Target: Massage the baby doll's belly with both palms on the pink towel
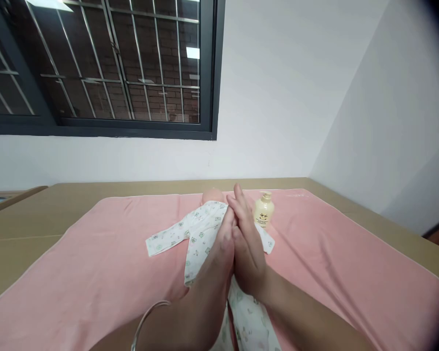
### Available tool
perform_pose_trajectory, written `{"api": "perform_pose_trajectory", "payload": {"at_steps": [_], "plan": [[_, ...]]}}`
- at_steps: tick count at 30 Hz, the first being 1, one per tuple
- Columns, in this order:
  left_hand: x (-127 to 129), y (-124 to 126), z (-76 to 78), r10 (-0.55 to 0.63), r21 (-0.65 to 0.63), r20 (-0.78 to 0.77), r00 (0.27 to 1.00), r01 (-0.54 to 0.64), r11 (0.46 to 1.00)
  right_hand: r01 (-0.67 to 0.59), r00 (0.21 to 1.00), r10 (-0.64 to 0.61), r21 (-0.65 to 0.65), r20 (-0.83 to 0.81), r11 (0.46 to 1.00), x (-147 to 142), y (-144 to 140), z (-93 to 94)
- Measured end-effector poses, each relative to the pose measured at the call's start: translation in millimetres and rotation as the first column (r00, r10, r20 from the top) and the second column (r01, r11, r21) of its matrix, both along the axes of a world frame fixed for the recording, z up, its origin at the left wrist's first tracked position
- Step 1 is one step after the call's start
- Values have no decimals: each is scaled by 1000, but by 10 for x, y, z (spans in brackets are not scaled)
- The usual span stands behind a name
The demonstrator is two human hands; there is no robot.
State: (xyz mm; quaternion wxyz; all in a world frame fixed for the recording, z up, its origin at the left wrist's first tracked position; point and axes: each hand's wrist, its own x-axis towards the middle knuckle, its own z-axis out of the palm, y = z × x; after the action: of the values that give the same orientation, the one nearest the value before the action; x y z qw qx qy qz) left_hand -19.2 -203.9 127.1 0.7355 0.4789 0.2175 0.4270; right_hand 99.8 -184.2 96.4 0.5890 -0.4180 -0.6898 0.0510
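My left hand [217,251] and my right hand [249,248] are pressed palm to palm, fingers stretched out and pointing away from me. Nothing shows between them. Beneath and beyond them lies a baby-sized figure, apparently a doll, in a white printed top [205,226] and matching trousers [250,317]. Its round head [212,195] is at the far end, and one sleeve reaches out to each side. My hands hide much of its middle. A pale yellow pump bottle [264,210] stands upright just right of my fingertips.
A pink sheet [106,273] with a few creases covers most of the tan padded surface [25,219]. A white wall [270,97] rises behind it. A dark-framed window [208,97] with metal bars is at the upper left.
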Motion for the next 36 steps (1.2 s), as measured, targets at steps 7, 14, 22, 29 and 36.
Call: {"api": "perform_pose_trajectory", "payload": {"at_steps": [7, 14, 22, 29, 36], "plan": [[141, 392, -4, 215, 78, 55, 975, -218, 973, -337, 927, 248, -336, -281, 879, -151, -106, 6], [178, 1406, -518, 751, 397, -43, 658, -679, 618, -246, 922, 189, -135, -338, 960, 50, 404, -340], [306, 1659, -1393, 720, 536, -194, 666, -543, 646, -47, 947, 82, -117, 311, 992, 191, 1195, -981], [326, 1597, -1423, 768, 646, -208, 606, -504, 573, 394, 761, -273, -85, 588, 915, 256, 1172, -978], [317, 1591, -1462, 838, 797, -103, 535, -460, 392, 165, 748, -63, -93, 660, 982, 186, 994, -1038]]}}
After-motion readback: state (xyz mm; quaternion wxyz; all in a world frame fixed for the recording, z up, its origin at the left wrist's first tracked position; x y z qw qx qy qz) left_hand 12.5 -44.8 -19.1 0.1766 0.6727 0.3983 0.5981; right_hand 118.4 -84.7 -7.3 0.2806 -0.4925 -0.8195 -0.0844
